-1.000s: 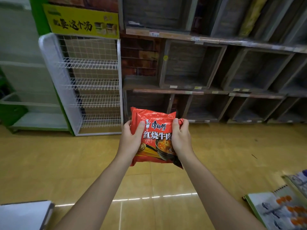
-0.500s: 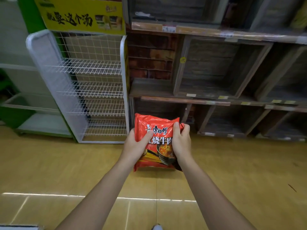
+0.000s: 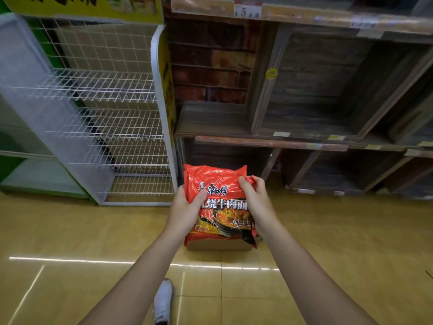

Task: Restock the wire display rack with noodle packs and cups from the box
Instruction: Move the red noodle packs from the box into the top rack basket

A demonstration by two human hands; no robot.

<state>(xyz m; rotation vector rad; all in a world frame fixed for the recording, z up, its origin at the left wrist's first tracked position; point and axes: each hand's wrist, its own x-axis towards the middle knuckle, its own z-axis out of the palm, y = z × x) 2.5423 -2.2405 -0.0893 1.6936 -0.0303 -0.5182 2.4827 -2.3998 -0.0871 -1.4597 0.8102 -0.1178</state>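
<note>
A large red noodle multipack (image 3: 219, 202) with white and black lettering is held in front of me above the floor. My left hand (image 3: 185, 208) grips its left edge with the thumb on the front. My right hand (image 3: 256, 204) grips its right edge near the top corner. The white wire display rack (image 3: 100, 113) stands at the left, its several wire shelves bare; its lower right corner is just left of the pack. The box is out of view.
Dark wooden shelf compartments (image 3: 316, 90) with price tags fill the right and are bare. A yellow sign (image 3: 93, 5) tops the rack. A green and white shelf unit (image 3: 35, 179) stands far left. My white shoe (image 3: 162, 301) is on the yellow tiled floor.
I have moved closer to the rack and shelves, which now look larger. Both hands still hold the pack. The papers on the floor have left the view.
</note>
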